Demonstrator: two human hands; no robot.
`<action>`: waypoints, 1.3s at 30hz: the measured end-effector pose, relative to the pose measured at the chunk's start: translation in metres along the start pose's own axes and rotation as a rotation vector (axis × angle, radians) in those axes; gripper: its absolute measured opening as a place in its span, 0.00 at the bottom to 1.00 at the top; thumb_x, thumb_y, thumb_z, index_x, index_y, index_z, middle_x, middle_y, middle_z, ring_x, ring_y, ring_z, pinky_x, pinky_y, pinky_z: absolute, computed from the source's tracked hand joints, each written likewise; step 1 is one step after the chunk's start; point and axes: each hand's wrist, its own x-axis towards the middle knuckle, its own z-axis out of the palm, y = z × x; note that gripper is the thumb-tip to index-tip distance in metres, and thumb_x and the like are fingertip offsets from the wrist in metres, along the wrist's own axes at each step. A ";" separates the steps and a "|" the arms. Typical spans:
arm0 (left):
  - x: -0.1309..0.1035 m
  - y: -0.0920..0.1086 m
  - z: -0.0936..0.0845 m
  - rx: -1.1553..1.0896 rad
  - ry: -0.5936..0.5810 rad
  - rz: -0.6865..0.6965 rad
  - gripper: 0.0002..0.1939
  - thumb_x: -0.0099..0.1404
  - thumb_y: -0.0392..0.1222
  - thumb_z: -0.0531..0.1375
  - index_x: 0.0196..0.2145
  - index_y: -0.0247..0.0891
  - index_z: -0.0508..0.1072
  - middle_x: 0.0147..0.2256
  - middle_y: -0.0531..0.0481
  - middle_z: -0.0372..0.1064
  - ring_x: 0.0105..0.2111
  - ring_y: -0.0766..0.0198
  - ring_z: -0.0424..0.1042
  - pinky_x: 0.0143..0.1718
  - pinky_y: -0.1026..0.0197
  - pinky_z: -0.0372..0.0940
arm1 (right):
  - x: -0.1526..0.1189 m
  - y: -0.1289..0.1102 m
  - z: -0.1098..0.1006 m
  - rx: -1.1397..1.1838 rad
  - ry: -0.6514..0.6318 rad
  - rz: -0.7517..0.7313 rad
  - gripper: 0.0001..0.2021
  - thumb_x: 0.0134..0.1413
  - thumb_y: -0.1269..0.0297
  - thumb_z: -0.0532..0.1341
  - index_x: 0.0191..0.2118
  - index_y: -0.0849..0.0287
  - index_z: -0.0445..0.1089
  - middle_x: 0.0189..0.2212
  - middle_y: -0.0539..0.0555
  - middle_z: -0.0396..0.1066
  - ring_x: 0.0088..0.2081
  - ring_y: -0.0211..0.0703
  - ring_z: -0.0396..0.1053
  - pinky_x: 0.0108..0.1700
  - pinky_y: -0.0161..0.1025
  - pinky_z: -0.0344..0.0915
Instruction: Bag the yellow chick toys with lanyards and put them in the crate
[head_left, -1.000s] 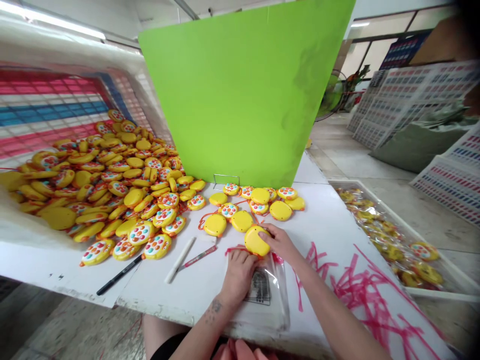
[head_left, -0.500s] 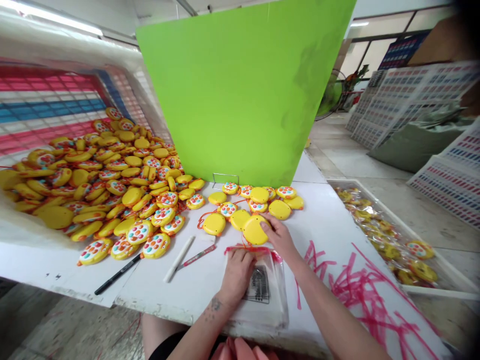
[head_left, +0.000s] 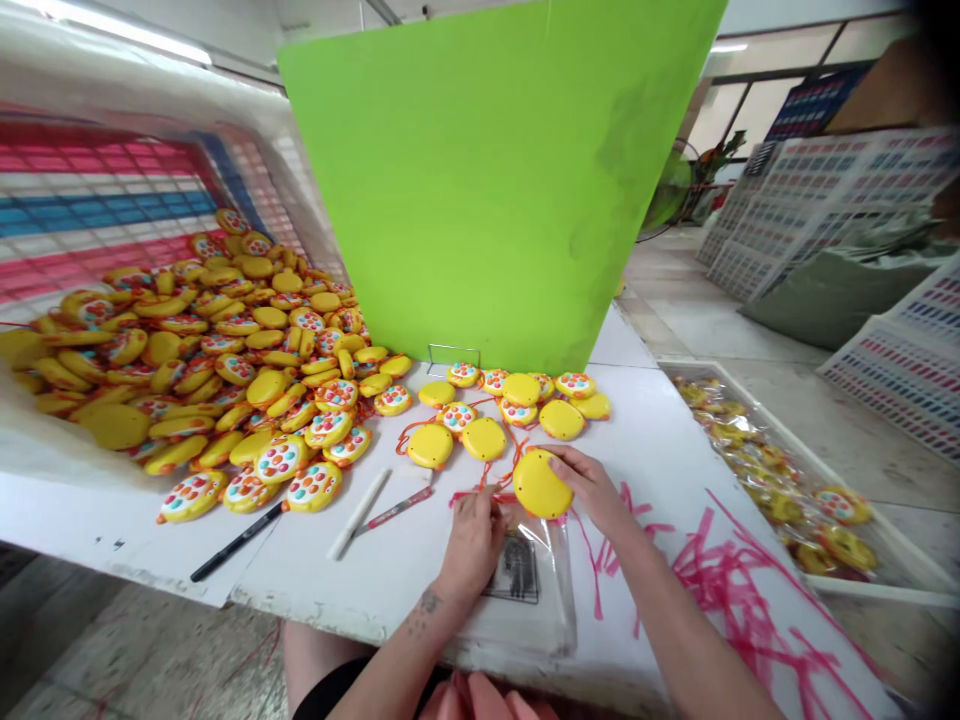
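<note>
My right hand is closed on the edge of a round yellow toy. The toy's plain back faces me, and an orange cord trails from it. It is above the top end of a clear plastic bag that has a pink strip and a dark printed label. My left hand is pinched at the bag's pink top edge, partly hiding the strip. Just beyond my hands lie several more yellow toys, some plain side up, others showing coloured dots on white.
A large heap of yellow toys spills from a lined bin on the left. A black marker, a white stick and a thin pen lie on the table. Pink strips cover the right; a green board stands behind. Beside the table is a tray of bagged toys.
The toy in my right hand has come right and toward me, away from the toy beside it. My left fingers have lifted slightly and pinched together at the bag's edge.
</note>
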 end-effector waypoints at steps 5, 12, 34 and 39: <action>0.004 0.009 -0.006 0.154 -0.132 0.173 0.08 0.68 0.39 0.53 0.38 0.41 0.73 0.35 0.48 0.69 0.40 0.57 0.65 0.45 0.51 0.58 | 0.004 0.009 0.013 -0.005 0.155 -0.026 0.25 0.53 0.46 0.60 0.50 0.59 0.69 0.46 0.58 0.73 0.47 0.50 0.70 0.48 0.45 0.67; 0.001 0.005 -0.003 0.177 -0.011 0.170 0.05 0.67 0.39 0.57 0.34 0.38 0.72 0.31 0.50 0.70 0.38 0.59 0.65 0.46 0.52 0.57 | 0.012 0.019 0.037 -0.250 0.012 -0.050 0.21 0.56 0.50 0.56 0.50 0.57 0.70 0.44 0.55 0.74 0.43 0.48 0.71 0.45 0.44 0.68; 0.008 0.000 -0.006 -0.123 0.021 0.044 0.03 0.65 0.34 0.57 0.36 0.39 0.70 0.55 0.42 0.64 0.56 0.55 0.63 0.56 0.44 0.60 | -0.009 0.015 0.017 -0.675 0.003 -0.012 0.21 0.62 0.51 0.48 0.38 0.56 0.74 0.29 0.55 0.75 0.32 0.48 0.71 0.38 0.42 0.64; 0.021 0.002 -0.022 -0.232 -0.162 -0.064 0.02 0.61 0.34 0.61 0.31 0.40 0.72 0.51 0.44 0.69 0.53 0.55 0.65 0.55 0.48 0.60 | -0.027 0.028 0.028 -0.554 -0.019 0.042 0.19 0.59 0.61 0.51 0.53 0.56 0.68 0.41 0.56 0.75 0.37 0.46 0.72 0.41 0.42 0.65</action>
